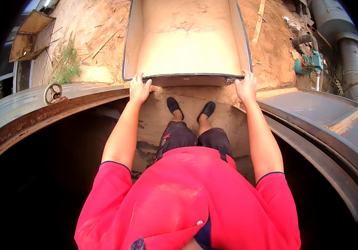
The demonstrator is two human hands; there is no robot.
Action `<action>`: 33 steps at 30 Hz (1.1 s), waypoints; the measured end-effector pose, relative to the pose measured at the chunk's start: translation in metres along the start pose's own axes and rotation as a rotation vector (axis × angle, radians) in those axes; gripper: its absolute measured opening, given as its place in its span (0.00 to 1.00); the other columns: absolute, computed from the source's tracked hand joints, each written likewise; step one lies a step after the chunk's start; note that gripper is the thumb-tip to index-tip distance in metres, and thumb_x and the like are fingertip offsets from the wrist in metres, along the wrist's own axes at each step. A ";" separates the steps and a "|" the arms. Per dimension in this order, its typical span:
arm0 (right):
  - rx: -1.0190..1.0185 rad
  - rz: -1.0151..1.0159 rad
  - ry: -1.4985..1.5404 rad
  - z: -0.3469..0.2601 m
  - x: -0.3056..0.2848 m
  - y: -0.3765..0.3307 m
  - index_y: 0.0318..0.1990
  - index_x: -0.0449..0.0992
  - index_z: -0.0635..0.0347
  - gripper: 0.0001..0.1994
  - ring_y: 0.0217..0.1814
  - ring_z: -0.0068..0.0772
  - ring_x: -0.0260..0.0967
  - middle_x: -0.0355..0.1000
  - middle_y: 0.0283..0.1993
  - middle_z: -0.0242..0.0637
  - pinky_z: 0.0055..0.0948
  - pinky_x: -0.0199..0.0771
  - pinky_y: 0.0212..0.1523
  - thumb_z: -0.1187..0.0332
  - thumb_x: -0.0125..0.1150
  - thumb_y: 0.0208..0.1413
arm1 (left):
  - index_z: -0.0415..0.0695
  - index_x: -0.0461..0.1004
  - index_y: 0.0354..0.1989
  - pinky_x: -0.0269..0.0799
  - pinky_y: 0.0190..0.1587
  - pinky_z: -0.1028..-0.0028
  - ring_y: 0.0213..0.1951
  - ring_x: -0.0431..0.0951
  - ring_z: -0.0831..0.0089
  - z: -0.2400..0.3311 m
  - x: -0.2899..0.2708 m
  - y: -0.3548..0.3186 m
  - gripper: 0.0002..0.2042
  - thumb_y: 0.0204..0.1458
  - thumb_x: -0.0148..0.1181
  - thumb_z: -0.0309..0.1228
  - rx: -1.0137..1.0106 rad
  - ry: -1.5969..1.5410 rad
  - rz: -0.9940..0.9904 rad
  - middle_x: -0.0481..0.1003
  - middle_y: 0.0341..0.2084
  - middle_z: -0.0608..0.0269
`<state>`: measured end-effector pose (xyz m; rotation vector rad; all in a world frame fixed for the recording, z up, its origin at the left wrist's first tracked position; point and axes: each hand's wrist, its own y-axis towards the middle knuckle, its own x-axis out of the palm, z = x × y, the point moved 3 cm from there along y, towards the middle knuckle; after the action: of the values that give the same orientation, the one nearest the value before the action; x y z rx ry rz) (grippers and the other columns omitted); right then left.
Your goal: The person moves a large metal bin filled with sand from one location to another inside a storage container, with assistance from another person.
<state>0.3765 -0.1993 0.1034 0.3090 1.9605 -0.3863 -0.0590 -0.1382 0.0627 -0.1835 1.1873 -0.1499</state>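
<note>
In front of me lies a long, open-topped cargo bed [185, 81], like that of a cart, with dark rims and a dusty tan inside. Its near end panel has a small latch by the right corner. At the near left corner my left hand [139, 88] is closed over the rim, the thumb on the near side. My right hand [246, 86] grips the near right corner the same way. Both arms are stretched forward, one at each end of the panel. The far end of the bed runs out of view, and its underside is hidden.
Metal ledges flank me, a rusty-edged one [33, 110] with a handwheel [53, 93] on the left and a grey one [312, 109] on the right. Beyond are weeds [67, 62], a wooden box [28, 38], a teal motor [310, 63], a large pipe [354, 62] and loose sticks on dirt.
</note>
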 end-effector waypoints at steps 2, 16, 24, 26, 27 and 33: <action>-0.103 -0.255 -0.135 -0.008 0.024 -0.009 0.54 0.64 0.60 0.26 0.61 0.46 0.53 0.57 0.60 0.43 0.43 0.53 0.61 0.66 0.57 0.43 | 0.43 0.62 0.57 0.52 0.61 0.61 0.60 0.56 0.56 0.005 0.024 0.022 0.27 0.51 0.53 0.45 0.087 0.085 -0.190 0.60 0.57 0.52; 0.611 -1.642 -0.054 0.132 0.056 -0.367 0.50 0.70 0.54 0.15 0.29 0.30 0.68 0.71 0.32 0.34 0.34 0.69 0.28 0.64 0.47 0.56 | 0.37 0.74 0.40 0.67 0.49 0.63 0.47 0.72 0.52 -0.157 0.075 -0.226 0.18 0.48 0.51 0.40 -0.468 -0.239 -0.872 0.73 0.43 0.47; 0.574 -1.142 0.159 0.085 0.068 -0.265 0.51 0.68 0.54 0.15 0.31 0.31 0.69 0.72 0.34 0.34 0.35 0.70 0.29 0.63 0.45 0.57 | 0.35 0.69 0.43 0.69 0.26 0.65 0.21 0.70 0.67 -0.320 0.048 -0.440 0.22 0.53 0.48 0.45 -1.634 -0.869 -0.057 0.75 0.25 0.56; 0.481 -1.015 0.201 0.066 0.071 -0.207 0.51 0.68 0.53 0.15 0.32 0.31 0.69 0.72 0.34 0.35 0.35 0.70 0.30 0.63 0.45 0.57 | 0.38 0.67 0.45 0.67 0.24 0.67 0.18 0.66 0.71 -0.323 0.031 -0.458 0.22 0.52 0.48 0.45 -1.746 -0.680 0.018 0.74 0.27 0.59; 0.429 -0.957 0.217 0.056 0.071 -0.178 0.51 0.68 0.53 0.15 0.32 0.31 0.69 0.72 0.35 0.35 0.35 0.70 0.30 0.63 0.45 0.57 | 0.40 0.66 0.47 0.67 0.23 0.68 0.19 0.67 0.71 -0.319 0.035 -0.460 0.22 0.52 0.48 0.45 -1.543 -0.759 -0.125 0.73 0.27 0.59; 0.049 -0.847 0.472 -0.044 0.048 -0.110 0.51 0.68 0.54 0.15 0.39 0.28 0.70 0.72 0.42 0.36 0.31 0.70 0.38 0.63 0.47 0.59 | 0.41 0.68 0.47 0.67 0.26 0.68 0.24 0.71 0.68 -0.160 0.147 -0.539 0.20 0.51 0.48 0.41 -1.219 -1.108 -0.115 0.75 0.29 0.59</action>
<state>0.2785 -0.2800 0.0906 -0.4738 2.4851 -0.9694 -0.1645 -0.7047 -0.0095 -1.2265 0.0146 0.5518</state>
